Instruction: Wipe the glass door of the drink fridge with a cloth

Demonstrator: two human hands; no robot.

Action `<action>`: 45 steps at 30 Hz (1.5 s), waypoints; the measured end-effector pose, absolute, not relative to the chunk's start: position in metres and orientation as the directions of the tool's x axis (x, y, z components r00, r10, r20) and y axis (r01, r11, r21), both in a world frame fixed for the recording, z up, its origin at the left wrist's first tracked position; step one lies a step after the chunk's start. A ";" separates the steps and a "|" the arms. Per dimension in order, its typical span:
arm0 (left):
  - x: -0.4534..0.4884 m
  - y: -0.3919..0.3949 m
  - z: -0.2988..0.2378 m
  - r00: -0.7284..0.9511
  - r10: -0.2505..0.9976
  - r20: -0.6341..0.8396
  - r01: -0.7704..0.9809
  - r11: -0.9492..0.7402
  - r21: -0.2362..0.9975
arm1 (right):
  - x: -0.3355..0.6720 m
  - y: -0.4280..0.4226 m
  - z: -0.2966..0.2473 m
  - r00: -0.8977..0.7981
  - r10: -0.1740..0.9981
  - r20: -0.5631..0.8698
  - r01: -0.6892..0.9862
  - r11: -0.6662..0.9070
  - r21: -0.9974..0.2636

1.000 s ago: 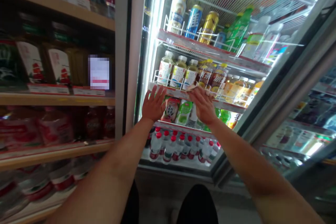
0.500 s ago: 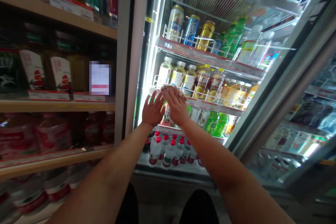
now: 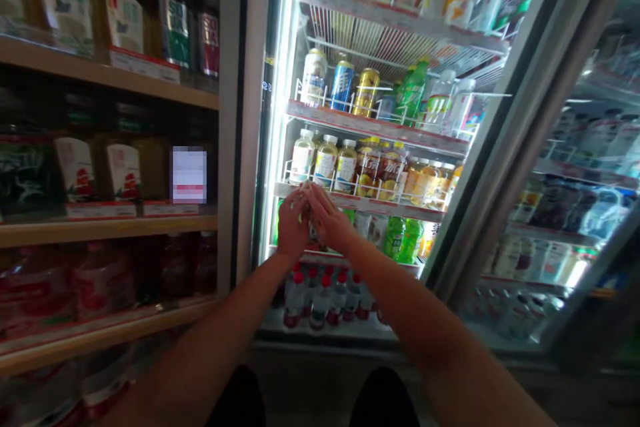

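Both my hands meet at the front edge of a lit fridge shelf, below a row of white-capped bottles. My left hand has its fingers bent, their tips close to those of the other hand. Slanting in from the right, my right hand keeps its fingers pressed together. A pale crumpled cloth shows only in small part at the fingertips, mostly hidden by both hands. Behind and under the hands, drinks on the lower shelf are partly covered.
Cans and bottles stand behind wire rails above. Red-capped bottles fill the fridge floor. A wooden shelf rack with drinks stands to the left. The metal fridge door frame slants along the right.
My left hand has gone from spread fingers to bent ones, meeting my right hand at the cloth. The right hand has shifted slightly left. The view has tilted upward, showing more upper shelves.
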State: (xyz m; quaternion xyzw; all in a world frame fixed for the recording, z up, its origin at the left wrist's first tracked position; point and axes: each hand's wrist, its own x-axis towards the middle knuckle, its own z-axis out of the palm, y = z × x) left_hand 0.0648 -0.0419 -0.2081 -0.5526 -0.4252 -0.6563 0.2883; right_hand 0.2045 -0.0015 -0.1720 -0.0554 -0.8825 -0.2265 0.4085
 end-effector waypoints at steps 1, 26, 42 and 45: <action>0.062 -0.042 -0.203 -0.249 0.098 0.963 0.836 -0.480 0.265 | 0.217 0.000 -0.169 -0.697 -0.092 0.711 0.302 0.862 0.408; 0.088 -0.023 -0.186 -0.103 0.113 0.988 0.942 -0.309 0.133 | 0.342 0.059 -0.181 -0.293 0.124 0.948 0.848 0.491 0.198; 0.054 -0.025 -0.137 0.212 0.145 0.966 0.941 -0.297 -0.162 | 0.342 0.058 -0.180 -0.308 0.209 0.928 0.824 0.547 0.150; 0.045 -0.017 -0.105 0.280 0.154 0.948 0.932 -0.281 -0.230 | 0.342 0.058 -0.180 -0.309 0.216 0.926 0.828 0.541 0.150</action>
